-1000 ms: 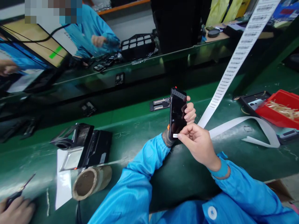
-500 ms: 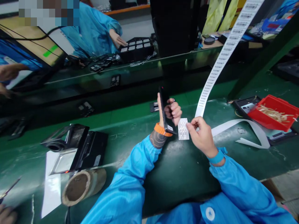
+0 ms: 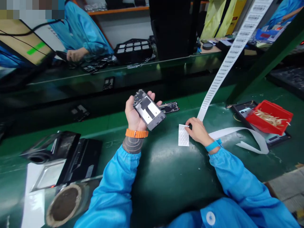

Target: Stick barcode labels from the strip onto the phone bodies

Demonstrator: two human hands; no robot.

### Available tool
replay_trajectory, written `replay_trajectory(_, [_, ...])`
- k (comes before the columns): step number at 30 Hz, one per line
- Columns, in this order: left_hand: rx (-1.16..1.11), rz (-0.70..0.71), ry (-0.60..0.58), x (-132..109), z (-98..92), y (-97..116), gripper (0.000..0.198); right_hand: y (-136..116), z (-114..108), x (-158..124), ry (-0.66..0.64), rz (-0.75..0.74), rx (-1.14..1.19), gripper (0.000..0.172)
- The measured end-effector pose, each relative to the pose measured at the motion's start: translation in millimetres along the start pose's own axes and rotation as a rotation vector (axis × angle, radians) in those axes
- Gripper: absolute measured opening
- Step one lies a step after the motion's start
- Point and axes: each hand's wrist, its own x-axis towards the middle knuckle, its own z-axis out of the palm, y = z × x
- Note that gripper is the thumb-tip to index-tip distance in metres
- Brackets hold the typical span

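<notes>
My left hand (image 3: 134,115) holds a phone frame (image 3: 150,110), tilted, its inner side with white and dark areas facing up. Between the closed thumb and fingers of my right hand (image 3: 197,129) is the top edge of a small white sticker sheet (image 3: 183,136), printed with rows of small marks. Just behind that hand hangs the lower end of a long barcode label strip (image 3: 215,87); whether the fingers touch it I cannot tell. A second opened phone (image 3: 169,107) lies on the bench beyond my left hand.
A red bin (image 3: 269,117) of pale scraps sits at right, beside a curl of white backing strip (image 3: 258,139). At left are a black device (image 3: 82,158) and a cardboard roll (image 3: 64,204). Across the bench, a co-worker's hand (image 3: 77,54) is near a black tray (image 3: 134,52).
My left hand has moved left and turned the phone frame, so its inner side now faces up. My right hand keeps the sticker sheet, slightly lower. The co-worker's hand moved left, off the tray.
</notes>
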Motion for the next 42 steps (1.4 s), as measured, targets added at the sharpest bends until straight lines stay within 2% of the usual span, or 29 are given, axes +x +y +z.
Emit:
replay_trajectory(3, [0.082,-0.208,-0.249,-13,-0.9,-12,0.051,-4,-9,-4,-0.015,0.068,0.183,0.002])
replay_trajectory(7, [0.358,-0.556,-0.624,-31,-15.7,-25,0.072,-11,-24,-14,0.03,0.122,0.49,0.013])
replay_trajectory(10, [0.445,-0.669,-0.721,-40,-25.5,-31,0.073,-13,-30,-19,0.065,0.127,0.64,0.019])
replay_trajectory(18, [0.46,-0.707,-0.713,-47,-27.6,-43,0.063,-11,-40,-22,0.068,0.142,0.679,0.029])
replay_trajectory(24, [0.493,-0.678,-0.731,-47,-26.4,-40,0.064,-17,-47,-21,0.055,0.17,0.778,0.026])
replay_trajectory(28, [0.531,-0.656,-0.695,-46,-26.1,-40,0.067,-18,-50,-20,0.077,0.173,0.839,0.024])
replay_trajectory(31, [0.538,-0.645,-0.66,-47,-24.7,-41,0.068,-18,-51,-20,0.122,0.134,0.748,0.016])
replay_trajectory(33, [0.535,-0.664,-0.639,-49,-23.2,-42,0.067,-18,-50,-21,0.182,0.076,0.601,0.009])
replay_trajectory(35, [0.514,-0.697,-0.595,-50,-20.5,-44,0.066,-17,-48,-22,0.281,-0.039,0.386,0.006])
replay_trajectory(38, [0.455,-0.762,-0.482,-52,-13.1,-47,0.064,-17,-43,-22,0.381,-0.231,0.117,0.012])
replay_trajectory(40, [0.42,-0.817,-0.392,-52,-7.0,-47,0.058,-16,-40,-22,0.381,-0.292,0.069,0.013])
replay_trajectory(42, [0.418,-0.84,-0.297,-50,-2.7,-43,0.049,-17,-38,-22,0.375,-0.289,0.127,0.011])
